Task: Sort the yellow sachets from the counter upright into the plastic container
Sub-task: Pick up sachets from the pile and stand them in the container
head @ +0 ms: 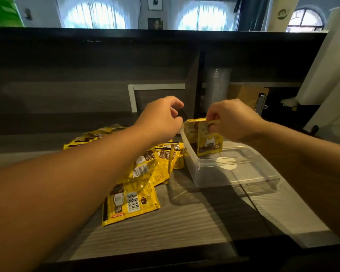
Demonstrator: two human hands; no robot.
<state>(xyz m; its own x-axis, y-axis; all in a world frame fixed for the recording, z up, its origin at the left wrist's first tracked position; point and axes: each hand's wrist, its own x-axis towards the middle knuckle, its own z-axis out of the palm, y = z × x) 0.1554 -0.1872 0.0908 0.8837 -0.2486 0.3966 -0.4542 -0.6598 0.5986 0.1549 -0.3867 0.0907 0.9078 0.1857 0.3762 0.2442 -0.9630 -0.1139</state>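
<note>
Nearest to the camera, on the grey desk, one yellow sachet lies flat with its barcode side up, and behind it the loose pile of sachets spreads to the left, all lying flat and overlapping each other. Just to the right of this pile stands the clear plastic container, and most of its floor is bare. At its far end the right hand pinches the top edge of a sachet in hand, which hangs with its long axis vertical and its lower edge inside the container, close to the far wall; another upright sachet seems to stand just behind it, though the view there is not sharp. The left hand hovers above the far edge of the pile with loosely curled fingers and holds nothing. In my judgement the coming move depends on this: the flat sachets lie below and to the near side of the left hand, which is the nearer hand to them, so each one must be turned from lying to upright before it goes to the right into the container.
</note>
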